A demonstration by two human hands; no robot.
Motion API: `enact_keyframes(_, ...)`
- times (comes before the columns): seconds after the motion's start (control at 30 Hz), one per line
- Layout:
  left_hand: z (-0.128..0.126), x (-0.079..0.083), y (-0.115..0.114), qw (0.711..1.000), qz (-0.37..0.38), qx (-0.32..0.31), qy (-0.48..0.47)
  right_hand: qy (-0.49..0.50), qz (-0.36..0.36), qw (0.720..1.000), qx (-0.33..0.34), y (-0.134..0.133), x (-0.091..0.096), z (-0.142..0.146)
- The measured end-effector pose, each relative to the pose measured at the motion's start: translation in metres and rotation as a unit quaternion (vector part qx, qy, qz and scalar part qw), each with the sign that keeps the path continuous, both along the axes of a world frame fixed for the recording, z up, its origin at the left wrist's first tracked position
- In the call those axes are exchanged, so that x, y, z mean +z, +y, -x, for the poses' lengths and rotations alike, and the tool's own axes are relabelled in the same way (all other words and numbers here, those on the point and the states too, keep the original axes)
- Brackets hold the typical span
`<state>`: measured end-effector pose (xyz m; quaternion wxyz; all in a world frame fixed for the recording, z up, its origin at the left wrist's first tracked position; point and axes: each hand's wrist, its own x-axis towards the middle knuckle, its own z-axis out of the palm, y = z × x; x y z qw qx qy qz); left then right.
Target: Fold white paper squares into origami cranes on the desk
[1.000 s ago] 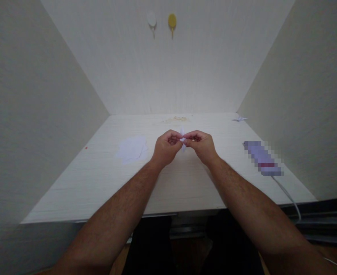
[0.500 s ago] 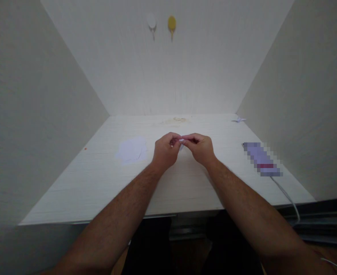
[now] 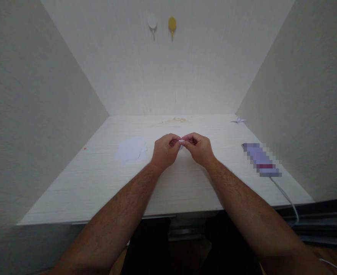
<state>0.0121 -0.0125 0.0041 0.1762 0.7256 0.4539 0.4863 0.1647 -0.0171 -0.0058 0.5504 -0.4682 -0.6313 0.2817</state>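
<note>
My left hand [image 3: 165, 151] and my right hand [image 3: 198, 148] meet above the middle of the white table [image 3: 99, 179], fingers curled in a pinch. Between their fingertips they hold a small folded piece of white paper [image 3: 181, 141], of which only a sliver shows. Both hands are closed on it, knuckles toward me. A loose stack of white paper sheets [image 3: 131, 150] lies flat on the table just left of my left hand.
A blurred-out flat device [image 3: 261, 159] with a white cable [image 3: 285, 196] lies at the right. A tiny folded paper piece [image 3: 238, 120] sits in the far right corner. Two hooks, white [image 3: 152, 23] and yellow [image 3: 172, 24], hang on the back wall. Walls close in on both sides.
The paper stood up taller between my fingertips a second ago; now it is folded down and nearly hidden. My hands have shifted slightly and stay pinched together.
</note>
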Motion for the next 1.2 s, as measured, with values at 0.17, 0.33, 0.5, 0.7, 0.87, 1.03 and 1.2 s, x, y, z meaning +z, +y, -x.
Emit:
enact_keyframes(0.17,0.002,-0.002,0.003,0.999,-0.028,0.007,0.027,-0.075,-0.036,0.996,-0.031,-0.002,0.002,-0.001)
enact_keyframes(0.33,0.002,0.0,0.001,0.999,0.004,-0.007,0.04,-0.143,-0.052,0.988,-0.036,-0.002,0.003,-0.004)
enact_keyframes(0.5,0.005,0.001,0.004,0.996,0.073,-0.039,0.037,-0.098,0.047,0.994,0.002,0.003,0.003,-0.006)
enact_keyframes(0.7,0.004,-0.005,0.013,0.986,0.148,-0.038,-0.067,0.006,0.139,0.989,0.055,0.004,0.002,-0.004)
enact_keyframes(0.87,0.002,-0.006,0.012,0.935,0.277,-0.123,-0.183,0.052,0.195,0.975,0.089,0.004,0.001,-0.008)
enact_keyframes(1.03,0.003,-0.004,0.013,0.911,0.303,-0.133,-0.245,0.117,0.212,0.964,0.114,0.002,0.004,-0.005)
enact_keyframes(1.2,0.002,-0.008,0.015,0.918,0.284,-0.083,-0.263,0.118,0.172,0.977,0.042,0.003,0.003,-0.002)
